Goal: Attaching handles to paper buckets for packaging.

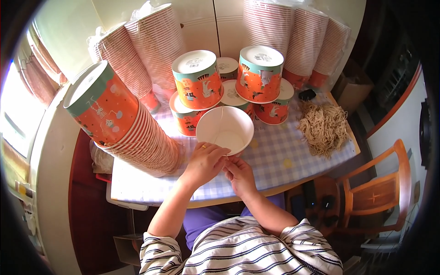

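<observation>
An open white-lined paper bucket (224,120) stands before me near the table's front, its mouth tilted toward me. A thin string runs down its inner far wall. My left hand (204,164) is closed at the near rim, its fingertips bent against the bucket. Beside it, my right hand (240,175) pinches with thumb and forefinger just below the rim, where a bit of thin string seems to show. The fingers hide most of that spot. To the right lies a tangled heap of beige strings (323,127).
Upside-down orange and green buckets (197,82) are piled behind the open one. A tall leaning stack of nested buckets (123,119) stands at left. Plastic-wrapped stacks (268,34) line the back. A wooden chair (376,197) is at right. A checked cloth (270,156) covers the table.
</observation>
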